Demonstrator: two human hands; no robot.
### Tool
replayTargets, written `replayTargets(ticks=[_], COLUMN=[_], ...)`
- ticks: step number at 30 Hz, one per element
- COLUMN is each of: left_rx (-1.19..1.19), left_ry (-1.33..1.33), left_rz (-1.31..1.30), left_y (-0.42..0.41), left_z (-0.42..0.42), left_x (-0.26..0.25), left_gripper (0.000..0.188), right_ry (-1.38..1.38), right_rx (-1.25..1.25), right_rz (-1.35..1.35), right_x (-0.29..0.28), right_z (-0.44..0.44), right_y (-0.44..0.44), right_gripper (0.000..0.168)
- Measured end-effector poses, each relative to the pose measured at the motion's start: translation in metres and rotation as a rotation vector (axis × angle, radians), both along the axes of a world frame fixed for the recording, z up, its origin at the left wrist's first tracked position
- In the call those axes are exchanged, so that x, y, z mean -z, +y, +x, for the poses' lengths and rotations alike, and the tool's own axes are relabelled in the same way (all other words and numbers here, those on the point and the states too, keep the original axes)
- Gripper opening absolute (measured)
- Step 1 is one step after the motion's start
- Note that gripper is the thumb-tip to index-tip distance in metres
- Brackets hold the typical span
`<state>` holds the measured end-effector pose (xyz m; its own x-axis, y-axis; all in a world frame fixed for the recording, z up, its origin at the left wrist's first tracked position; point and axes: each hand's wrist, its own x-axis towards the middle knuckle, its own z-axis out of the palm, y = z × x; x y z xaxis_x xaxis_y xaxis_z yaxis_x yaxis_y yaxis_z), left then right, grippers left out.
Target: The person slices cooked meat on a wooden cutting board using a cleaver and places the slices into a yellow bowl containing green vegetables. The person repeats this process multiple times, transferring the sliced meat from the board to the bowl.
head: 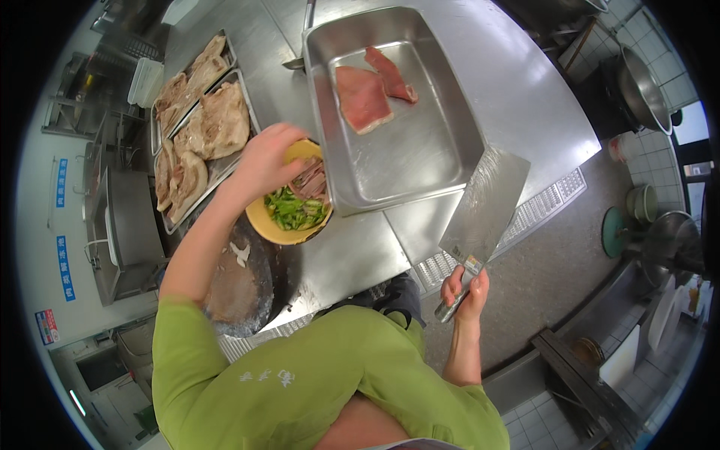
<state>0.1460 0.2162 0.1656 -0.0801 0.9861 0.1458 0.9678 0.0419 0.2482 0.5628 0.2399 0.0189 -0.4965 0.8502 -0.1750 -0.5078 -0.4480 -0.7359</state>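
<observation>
My right hand [466, 295] grips the metal handle of a broad cleaver [486, 202], its blade tilted up beside the corner of a deep steel pan [405, 205]. Inside the pan lie two pieces of raw red meat [363, 98]. My left hand [274, 157] is over the rim of a yellow bowl [260, 225], its fingers at the sliced meat [310, 179]; whether they hold any is hidden. Chopped green vegetable [295, 208] fills the near side of the bowl. A round chopping block [239, 287] with pale scraps stands below my left forearm.
Steel trays [246, 95] with pale slabs of meat [219, 121] stand at the left of the steel table [506, 73]. A ladle [293, 63] lies behind the pan. A floor grate [554, 197] runs along the table's edge, and a sink [132, 225] is at far left.
</observation>
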Motion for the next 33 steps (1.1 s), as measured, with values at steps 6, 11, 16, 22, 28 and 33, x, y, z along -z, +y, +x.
replayTargets(ticks=[6, 11, 16, 22, 28, 33], left_rx=[-0.296, -0.738, -0.634, -0.330, -0.316, -0.616], left_ry=[-0.153, -0.175, -0.865, -1.497, -1.435, -1.444], left_rz=[-0.261, -0.059, -0.016, -0.051, 0.171, 0.266], left_y=[0.215, 0.285, 0.278, 0.173, -0.034, -0.238], left_z=[0.029, 0.026, -0.038, -0.041, -0.038, 0.014], left_x=[0.139, 0.239, 0.233, 0.049, -0.051, -0.041], left_gripper=[0.035, 0.043, 0.033, 0.023, 0.024, 0.025], right_ry=[-0.028, 0.041, 0.094, 0.087, 0.081, 0.079], right_rx=[0.007, 0.020, 0.005, -0.034, -0.275, -0.584], right_rz=[-0.081, -0.036, -0.079, -0.039, 0.023, 0.087], right_x=[0.012, 0.015, 0.023, -0.001, -0.023, -0.041], right_z=[0.018, 0.020, 0.023, 0.012, -0.029, -0.071], right_y=[0.022, 0.022, 0.016, 0.013, -0.018, -0.069], right_gripper=[0.066, 0.057, 0.055, 0.057, 0.052, 0.044])
